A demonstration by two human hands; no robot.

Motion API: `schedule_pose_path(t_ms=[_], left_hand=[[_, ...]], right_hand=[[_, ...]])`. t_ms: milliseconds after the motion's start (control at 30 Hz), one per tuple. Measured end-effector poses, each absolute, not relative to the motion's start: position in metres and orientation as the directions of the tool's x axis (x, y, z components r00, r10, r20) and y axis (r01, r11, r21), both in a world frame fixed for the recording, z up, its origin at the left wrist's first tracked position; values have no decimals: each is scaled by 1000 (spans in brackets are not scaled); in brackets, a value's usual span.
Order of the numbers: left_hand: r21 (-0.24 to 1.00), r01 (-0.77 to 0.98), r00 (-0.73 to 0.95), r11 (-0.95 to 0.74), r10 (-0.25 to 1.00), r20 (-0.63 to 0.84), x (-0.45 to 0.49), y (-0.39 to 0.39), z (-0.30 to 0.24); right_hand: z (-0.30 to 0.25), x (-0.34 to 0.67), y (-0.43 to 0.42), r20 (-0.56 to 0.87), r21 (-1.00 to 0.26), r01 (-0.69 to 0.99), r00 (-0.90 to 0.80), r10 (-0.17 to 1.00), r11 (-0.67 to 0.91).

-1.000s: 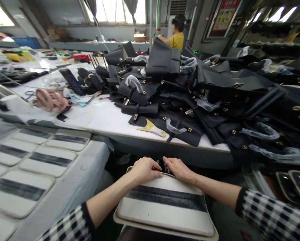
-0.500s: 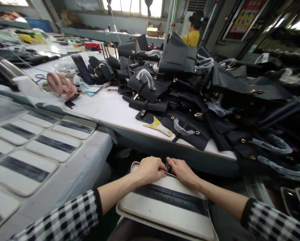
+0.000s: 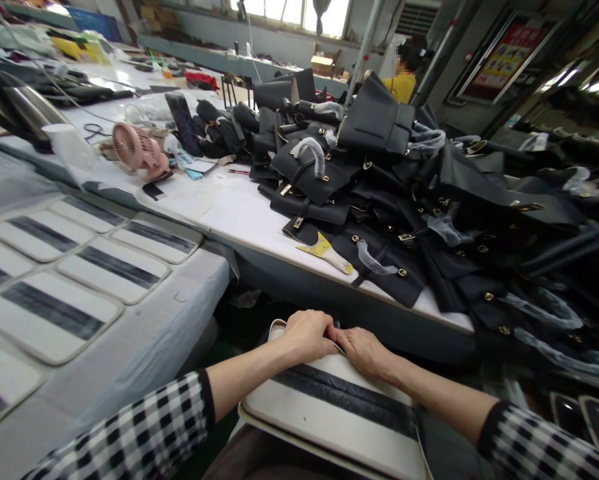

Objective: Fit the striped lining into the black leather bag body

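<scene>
On my lap lies a white panel (image 3: 359,417) with rounded corners, a dark edge and a black band across it, apparently a bag panel. At its far edge my left hand (image 3: 309,335) is closed, fingers curled over the rim. My right hand (image 3: 363,350) pinches the same edge just to the right, its fingertips touching those of the left. Whatever lies beneath the fingers is hidden. Similar striped panels (image 3: 114,273) lie flat in rows on the covered table to my left.
Black handbags (image 3: 379,120) with plastic-wrapped handles form a heap on the white table ahead. A yellow and white tool (image 3: 324,252) lies at its front edge. A pink fan (image 3: 138,152) and a metal kettle (image 3: 27,110) stand left. Behind the heap is a person in yellow (image 3: 400,85).
My hands have drawn together at the panel's far edge, closing the gap between them. A small dark piece seen between the fingers is now mostly covered. The view has shifted slightly left.
</scene>
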State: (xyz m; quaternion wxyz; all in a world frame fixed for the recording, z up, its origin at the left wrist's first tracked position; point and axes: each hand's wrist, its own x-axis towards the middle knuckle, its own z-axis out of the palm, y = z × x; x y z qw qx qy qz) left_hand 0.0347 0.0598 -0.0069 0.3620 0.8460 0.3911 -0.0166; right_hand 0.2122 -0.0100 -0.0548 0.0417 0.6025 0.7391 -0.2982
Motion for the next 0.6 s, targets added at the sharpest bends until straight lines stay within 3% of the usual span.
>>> schedule_pose_path(t_ms=[267, 600], left_hand=[[628, 693, 680, -355, 612, -404, -5, 87, -11], [667, 641, 699, -381, 648, -301, -11, 80, -24]], right_hand=[[-53, 207, -8, -434, -355, 921, -313, 845, 159], [-41, 201, -5, -455, -395, 888, -412, 789, 236]])
